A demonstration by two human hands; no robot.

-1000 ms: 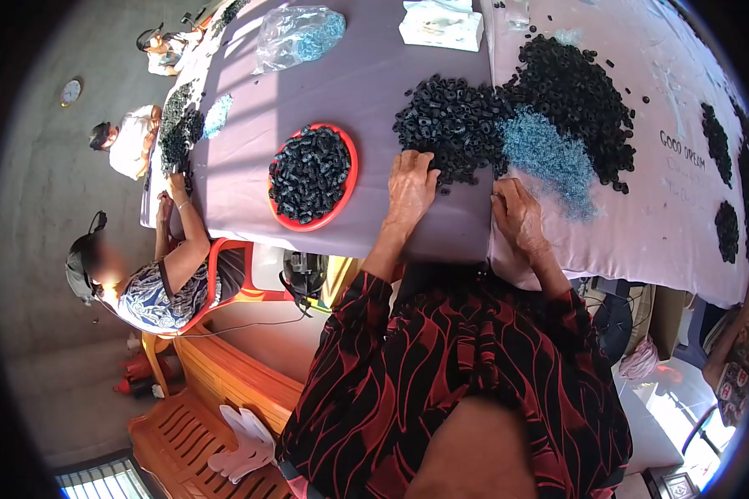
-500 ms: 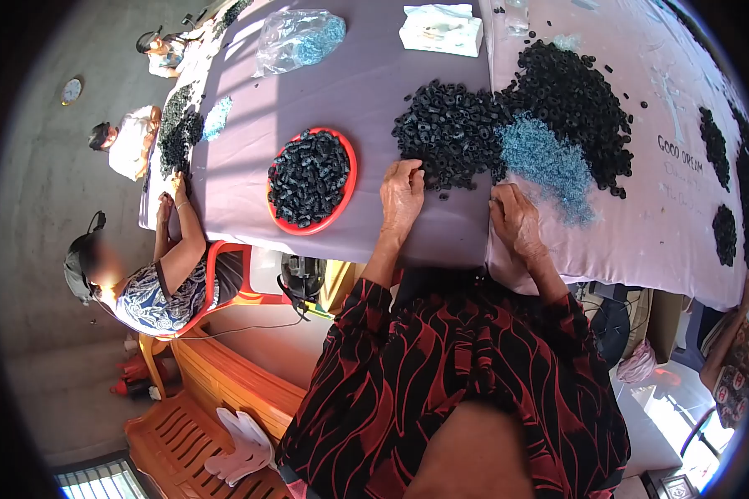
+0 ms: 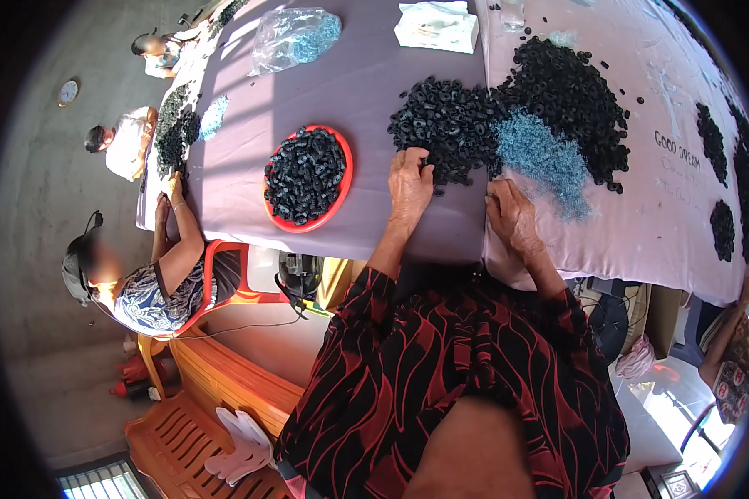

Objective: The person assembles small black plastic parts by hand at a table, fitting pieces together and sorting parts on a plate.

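Observation:
My left hand (image 3: 410,187) rests at the near edge of a pile of small black ring-like parts (image 3: 441,116), its fingers bent together over them. Whatever lies between its fingertips is too small to make out. My right hand (image 3: 514,216) is curled in a pinch just below a heap of tiny clear-blue pieces (image 3: 541,154); its fingertips hide anything they hold. Behind the blue heap spreads a larger pile of black parts (image 3: 570,91). To the left, a round red tray (image 3: 347,179) is full of black, ribbed-looking pieces (image 3: 305,175).
A clear plastic bag (image 3: 270,46) with blue pieces and a white tissue pack (image 3: 435,29) lie farther back on the purple cloth (image 3: 366,83). At left a co-worker (image 3: 171,287) sits on a red chair (image 3: 225,274). More black heaps (image 3: 721,229) lie at right.
My left hand has shifted slightly right and farther onto the edge of the black pile. My right hand stays pinched in nearly the same place. The whole view has moved a little.

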